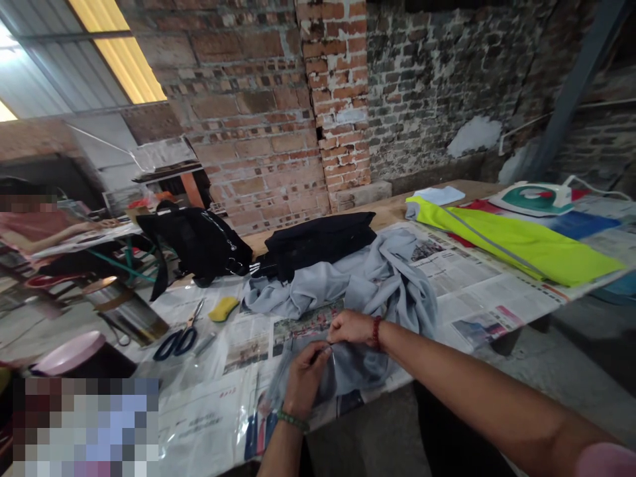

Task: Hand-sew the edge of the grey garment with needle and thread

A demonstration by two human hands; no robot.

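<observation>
Soft, crumpled grey cloth [368, 288] lies in loose folds on the newspaper-covered table [199, 414], its near part pinched by the left hand [304, 374] and right hand [354, 328], close together. Dark cloth [318, 240] lies beyond, scissors [183, 336] left, fluorescent yellow cloth [511, 242] far right.

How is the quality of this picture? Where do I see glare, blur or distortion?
Head view: the roof panels wash out at the far left; glare streaks the plastic sheet; head view: left hand and right hand look slightly soft over the grey cloth; head view: the post slants, perhaps wide-angle distortion or camera tilt; lower-left corner pixelated.
</observation>
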